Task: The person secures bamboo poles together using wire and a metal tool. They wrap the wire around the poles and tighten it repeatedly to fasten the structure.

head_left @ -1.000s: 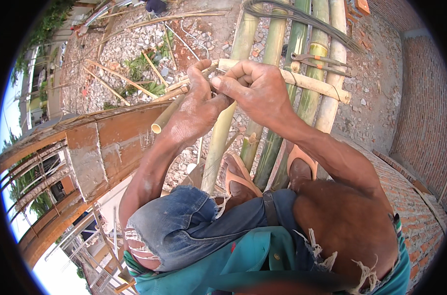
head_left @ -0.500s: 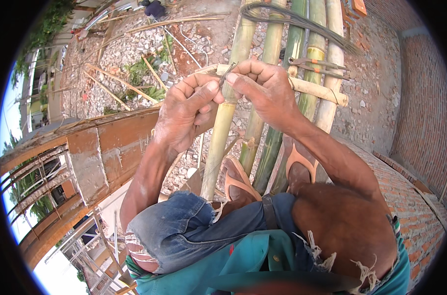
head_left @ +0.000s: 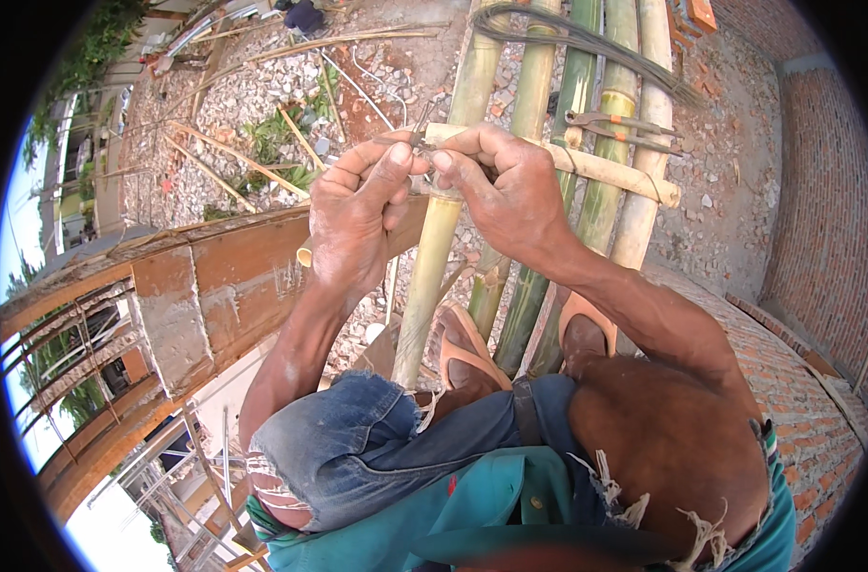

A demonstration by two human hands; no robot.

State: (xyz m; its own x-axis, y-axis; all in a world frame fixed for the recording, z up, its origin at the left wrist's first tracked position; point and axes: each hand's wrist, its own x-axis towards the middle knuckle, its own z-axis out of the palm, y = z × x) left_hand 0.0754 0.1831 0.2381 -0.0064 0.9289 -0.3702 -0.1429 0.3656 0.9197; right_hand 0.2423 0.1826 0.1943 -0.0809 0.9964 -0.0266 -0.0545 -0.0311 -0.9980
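Thumb and fingers of my left hand (head_left: 356, 195) pinch a short dark length of tie wire (head_left: 419, 132). My right hand (head_left: 512, 189) meets it there, its thumb and forefinger closed on the same wire. The fingertips nearly touch, and they partly hide the wire. Below them runs a thick pale bamboo pole (head_left: 424, 257). A thinner bamboo crosspiece (head_left: 606, 172) lies over several poles; its left end is close to my fingers. Pincers (head_left: 625, 129) with orange marks on the handles rest on the poles, and beyond them lies a looped bundle of wire (head_left: 587, 46).
My sandalled feet (head_left: 582, 329) are on or beside the poles. A wooden formwork beam (head_left: 215, 296) runs along the left. Brick walls (head_left: 820, 191) stand at the right. Rubble (head_left: 281, 105) with loose sticks covers the ground ahead, where a dark-clothed person (head_left: 303, 17) is partly visible.
Both hands have shifted slightly left with the wire, and its ends now point more upward. More of the crosspiece's left end shows between and above my fingers.
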